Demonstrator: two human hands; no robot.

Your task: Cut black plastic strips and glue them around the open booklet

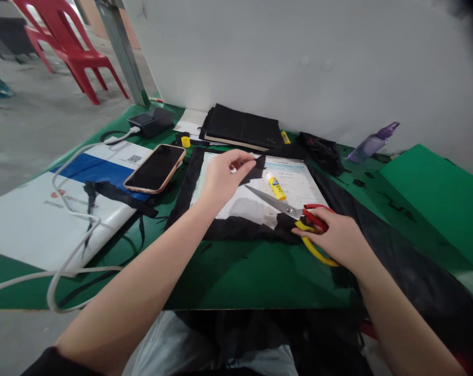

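Observation:
My left hand [228, 175] pinches a small scrap of black cloth [258, 168] between thumb and fingers. In my right hand [336, 237] are scissors [277, 203] with one red and one yellow handle, their blades together and pointing toward the left hand. Under both hands lies a printed white sheet [244, 209] on a piece of black cloth [228, 228], which borders it like a frame. On the sheet, just beyond the scissors, rests a yellow glue stick [276, 188].
A phone [156, 168] lies on a white and blue folder [79, 203], with a white cable [59, 193] crossing it. Behind are a black-covered book [242, 127] and a black box [152, 121]. A purple spray bottle [371, 143] stands tilted at right, before a green board [436, 198].

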